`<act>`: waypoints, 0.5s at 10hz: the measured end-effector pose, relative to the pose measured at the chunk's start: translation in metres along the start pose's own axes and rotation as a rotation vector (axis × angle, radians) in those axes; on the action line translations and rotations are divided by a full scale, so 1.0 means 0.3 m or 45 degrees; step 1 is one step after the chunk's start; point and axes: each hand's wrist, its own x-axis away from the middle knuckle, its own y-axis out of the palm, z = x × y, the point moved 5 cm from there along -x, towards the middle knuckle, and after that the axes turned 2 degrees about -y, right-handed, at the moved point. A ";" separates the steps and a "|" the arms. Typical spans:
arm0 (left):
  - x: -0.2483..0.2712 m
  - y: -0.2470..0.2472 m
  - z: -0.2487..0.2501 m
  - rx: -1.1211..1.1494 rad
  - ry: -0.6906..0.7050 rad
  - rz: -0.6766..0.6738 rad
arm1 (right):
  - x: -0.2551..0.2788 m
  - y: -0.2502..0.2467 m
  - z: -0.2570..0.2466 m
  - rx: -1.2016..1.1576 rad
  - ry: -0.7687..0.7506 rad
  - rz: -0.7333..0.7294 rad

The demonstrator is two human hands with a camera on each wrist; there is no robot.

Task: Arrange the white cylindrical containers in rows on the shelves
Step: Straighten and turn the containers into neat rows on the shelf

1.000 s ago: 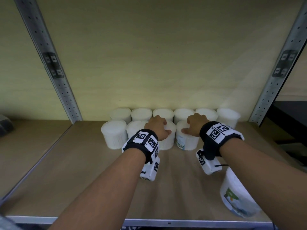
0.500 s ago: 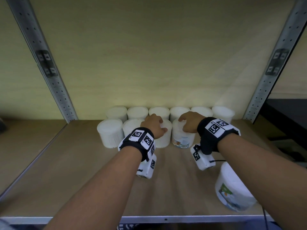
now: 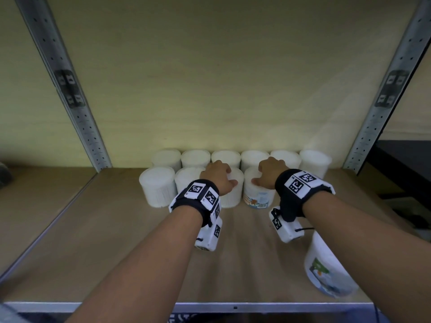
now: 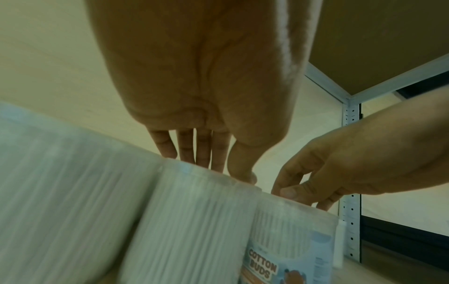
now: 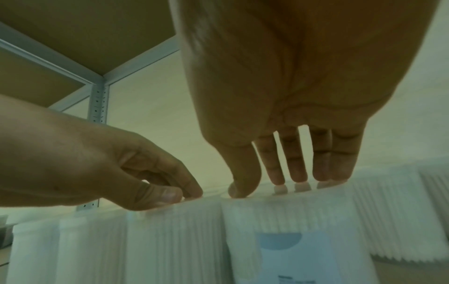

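White cylindrical containers stand in two rows at the back of the wooden shelf (image 3: 98, 229). Your left hand (image 3: 218, 177) rests fingertips on the lid of a plain container (image 3: 231, 194), fingers straight. Your right hand (image 3: 270, 172) does likewise on the labelled container (image 3: 257, 197) just beside it. Another labelled tub (image 3: 326, 269) sits apart near the shelf's front edge.

Perforated metal uprights (image 3: 70, 94) (grey), pale back wall (image 3: 221, 78), dark object far left (image 3: 3, 177)
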 end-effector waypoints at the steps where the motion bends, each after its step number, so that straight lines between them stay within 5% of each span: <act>1: 0.001 0.000 0.001 0.002 -0.002 0.000 | 0.012 -0.010 -0.001 -0.005 -0.033 -0.019; 3: 0.005 -0.002 0.002 0.020 -0.005 0.009 | 0.012 -0.021 0.010 -0.147 -0.061 -0.112; 5: 0.008 -0.001 0.001 0.026 -0.006 0.012 | 0.002 -0.032 0.013 -0.070 0.020 0.006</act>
